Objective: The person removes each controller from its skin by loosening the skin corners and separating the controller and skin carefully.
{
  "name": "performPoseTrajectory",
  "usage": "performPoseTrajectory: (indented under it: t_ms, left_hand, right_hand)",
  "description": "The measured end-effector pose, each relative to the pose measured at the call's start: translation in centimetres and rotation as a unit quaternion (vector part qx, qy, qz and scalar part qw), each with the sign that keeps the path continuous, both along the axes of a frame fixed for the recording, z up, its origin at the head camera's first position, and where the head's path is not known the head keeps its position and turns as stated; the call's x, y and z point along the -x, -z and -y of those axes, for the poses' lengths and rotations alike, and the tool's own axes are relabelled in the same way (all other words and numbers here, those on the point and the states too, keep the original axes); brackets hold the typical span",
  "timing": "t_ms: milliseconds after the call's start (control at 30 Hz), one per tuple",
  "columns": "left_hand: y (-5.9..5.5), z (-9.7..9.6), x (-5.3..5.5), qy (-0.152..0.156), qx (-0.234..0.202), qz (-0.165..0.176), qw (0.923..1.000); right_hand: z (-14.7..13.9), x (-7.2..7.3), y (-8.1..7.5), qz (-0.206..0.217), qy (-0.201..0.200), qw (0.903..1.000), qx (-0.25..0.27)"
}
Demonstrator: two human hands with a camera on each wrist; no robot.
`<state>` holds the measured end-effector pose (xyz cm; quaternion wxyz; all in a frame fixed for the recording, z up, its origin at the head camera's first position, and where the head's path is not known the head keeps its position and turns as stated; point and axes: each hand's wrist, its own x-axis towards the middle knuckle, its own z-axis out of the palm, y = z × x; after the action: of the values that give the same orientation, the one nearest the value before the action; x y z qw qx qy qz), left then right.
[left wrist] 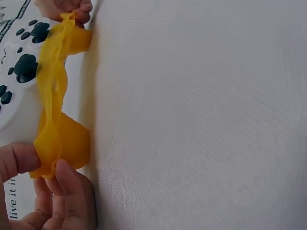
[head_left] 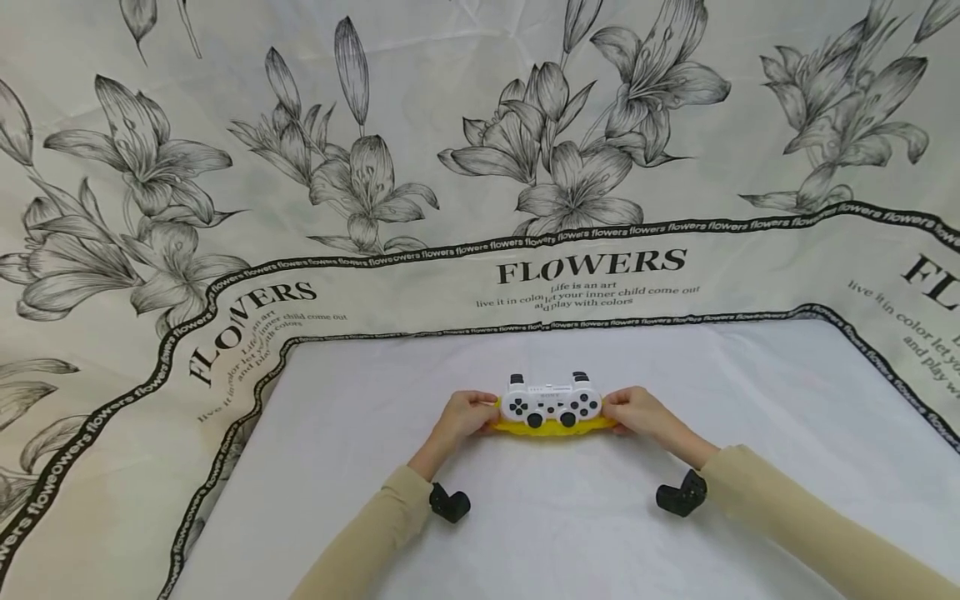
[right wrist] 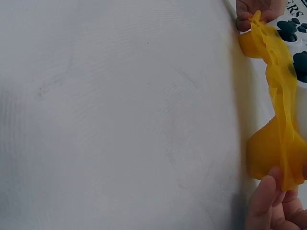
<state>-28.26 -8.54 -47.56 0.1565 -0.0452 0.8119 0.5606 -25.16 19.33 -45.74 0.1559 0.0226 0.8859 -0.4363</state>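
A white game controller [head_left: 551, 402] with black sticks and buttons sits in the middle of the head view. Along its near side and round its grips lies a yellow, thin, stretchy cover [head_left: 555, 429], which looks like a silicone sleeve. My left hand [head_left: 465, 414] pinches the cover's left end between thumb and fingers, plain in the left wrist view, where the cover [left wrist: 72, 139] bulges over a grip. At the other end my right hand [head_left: 637, 412] pinches the cover's edge; part of its thumb is cut off in the right wrist view.
A white cloth [head_left: 570, 533] covers the table. Behind and at both sides rises a curtain [head_left: 420, 292] printed with flowers and lettering. Black wrist-worn devices [head_left: 450, 503] hang by both wrists.
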Motion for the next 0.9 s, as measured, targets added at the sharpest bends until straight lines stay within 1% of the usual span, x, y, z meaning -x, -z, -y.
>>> performPoseTrajectory:
  t_ms: [100, 267, 467, 600, 700, 800, 900]
  left_hand:
    - [-0.17, -0.03, 0.0, 0.001, 0.006, -0.008, 0.9999]
    - [-0.36, 0.0, 0.09, 0.005, 0.027, -0.037, 0.9989]
    - [-0.34, -0.12, 0.01, -0.002, 0.049, -0.032, 0.9983]
    - [-0.61, -0.2, 0.05, -0.011, 0.059, -0.036, 0.9975]
    - [-0.77, -0.21, 0.12, -0.013, 0.069, -0.039, 0.9968]
    - [-0.74, -0.2, 0.19, -0.013, 0.077, -0.037, 0.9963]
    - [-0.6, -0.28, 0.3, -0.007, 0.077, -0.027, 0.9967]
  right_hand:
    - [0.02, 0.05, 0.06, -0.005, 0.001, 1.0, -0.003]
    - [0.11, 0.29, 0.21, -0.023, 0.004, 0.9996, -0.018]
    - [0.15, 0.23, 0.47, -0.018, 0.001, 0.9996, -0.022]
    - [0.17, 0.45, 0.47, -0.012, 0.003, 0.9997, -0.019]
    - [0.24, 0.54, 0.44, -0.008, 0.003, 0.9996, -0.026]
    - [0.23, 0.46, 0.44, -0.008, 0.003, 0.9991, -0.042]
    - [0.04, 0.26, 0.47, -0.008, 0.006, 0.998, -0.062]
